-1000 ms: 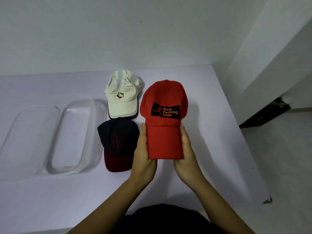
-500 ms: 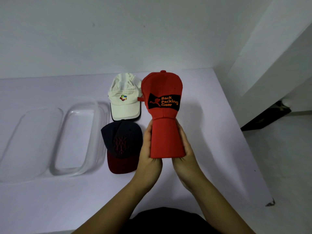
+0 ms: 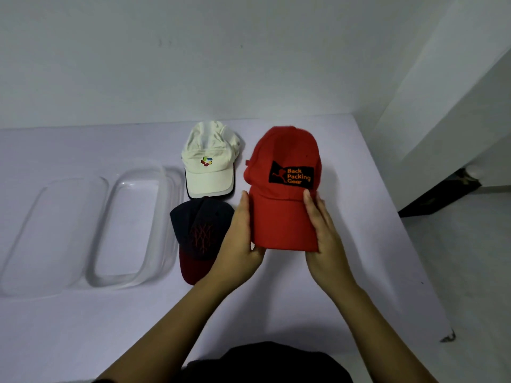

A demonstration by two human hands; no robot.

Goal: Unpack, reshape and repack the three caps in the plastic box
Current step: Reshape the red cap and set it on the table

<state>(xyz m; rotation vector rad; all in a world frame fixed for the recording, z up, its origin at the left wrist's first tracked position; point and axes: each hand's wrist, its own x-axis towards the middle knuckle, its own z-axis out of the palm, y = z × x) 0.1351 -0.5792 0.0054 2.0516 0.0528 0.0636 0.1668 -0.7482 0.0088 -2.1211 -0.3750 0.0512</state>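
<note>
A red cap [image 3: 282,205] with a black "Back Packing Gear" patch is held by its brim between both hands. My left hand [image 3: 240,239] grips the brim's left edge and my right hand [image 3: 323,239] grips its right edge. A white cap [image 3: 208,161] with a small coloured logo lies flat on the table behind. In front of the white one lies a navy cap [image 3: 199,233] with a dark red brim, partly hidden by my left hand. The clear plastic box [image 3: 166,217] stands empty left of the caps.
The box's clear lid [image 3: 52,233] lies flat at the far left. The white table [image 3: 359,244] ends at its right edge, with floor and a dark gap beyond. A white wall stands behind the table.
The red cap's brim was squeezed into a tight curl half a second ago; now it has spread wider and the cap sits lower, with my hands further apart on the brim's edges.
</note>
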